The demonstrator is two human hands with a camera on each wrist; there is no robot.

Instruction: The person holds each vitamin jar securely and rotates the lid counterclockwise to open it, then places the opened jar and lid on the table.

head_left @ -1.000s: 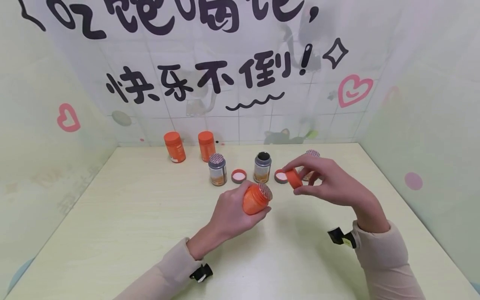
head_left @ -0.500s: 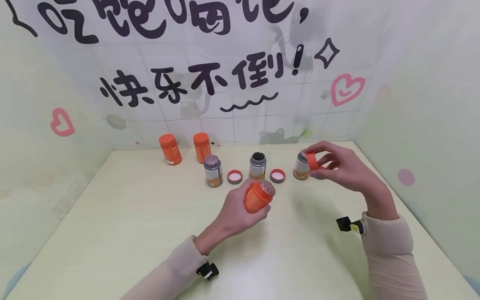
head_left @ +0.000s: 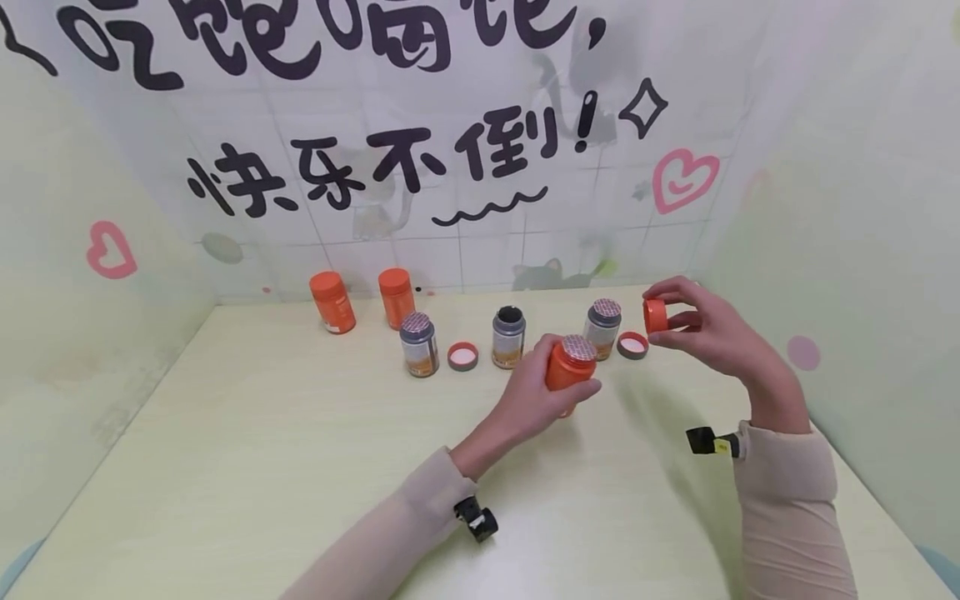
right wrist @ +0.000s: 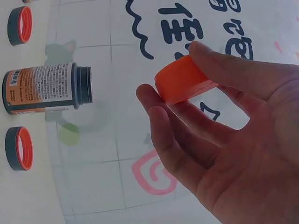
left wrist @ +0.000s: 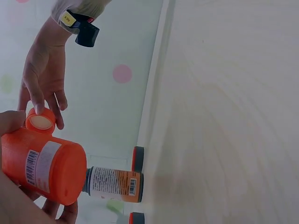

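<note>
My left hand (head_left: 534,393) grips an orange jar (head_left: 568,375) around its body, held upright above the table. Its mouth is covered by a patterned foil seal (head_left: 579,347). In the left wrist view the orange jar's base (left wrist: 69,172) faces the camera. Off to the right, my right hand (head_left: 711,335) pinches an orange cap (head_left: 656,316) between thumb and fingers, in the air near a grey jar (head_left: 602,329) with a foil seal. The same cap (right wrist: 183,80) shows clearly in the right wrist view, apart from the orange jar.
Two capped orange jars (head_left: 332,302) (head_left: 397,298) stand at the back left. Grey jars, one sealed (head_left: 419,346) and one with a dark, unsealed mouth (head_left: 508,337), stand further right. Upturned grey-and-red caps (head_left: 462,357) (head_left: 632,345) lie beside jars. A printed wall rises behind the table (head_left: 300,467).
My right hand has moved right with the orange cap, past the rightmost grey jar, uncovering a cap on the table. My left hand has carried the orange jar right and turned it more upright.
</note>
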